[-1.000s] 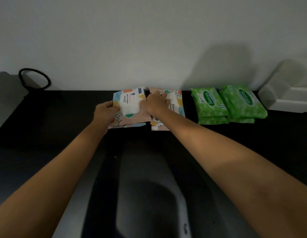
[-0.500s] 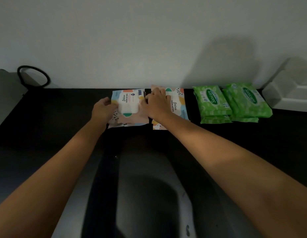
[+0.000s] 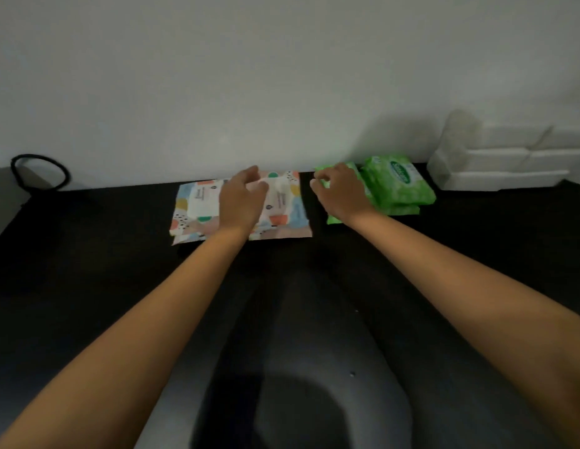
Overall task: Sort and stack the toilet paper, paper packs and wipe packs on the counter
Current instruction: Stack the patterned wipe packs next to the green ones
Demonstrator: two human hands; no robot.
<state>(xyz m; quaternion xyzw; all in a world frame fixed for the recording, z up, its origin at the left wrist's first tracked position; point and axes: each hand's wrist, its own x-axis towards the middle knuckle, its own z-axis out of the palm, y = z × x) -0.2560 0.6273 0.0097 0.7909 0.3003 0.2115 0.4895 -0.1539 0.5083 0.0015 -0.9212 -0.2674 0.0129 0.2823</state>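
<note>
Two low stacks of pastel patterned wipe packs lie side by side at the back of the black counter (image 3: 88, 241): the left stack (image 3: 194, 205) and the right stack (image 3: 288, 212). My left hand (image 3: 241, 202) lies across their seam, fingers curled on the right stack's top pack. To the right are two stacks of green wipe packs. My right hand (image 3: 342, 192) covers the left green stack (image 3: 334, 218), fingers curled over its far left corner. The right green stack (image 3: 402, 183) is untouched. White paper packs (image 3: 502, 157) are piled at the far right against the wall.
A black cable loop (image 3: 39, 171) leans on the wall at the far left, beside a grey object at the frame edge. A glossy reflection spreads over the counter's near middle. The white wall runs directly behind all the stacks.
My left hand has moved right, from the left patterned stack's edge to the seam between the stacks. My right hand has left the patterned packs and landed on the left green stack.
</note>
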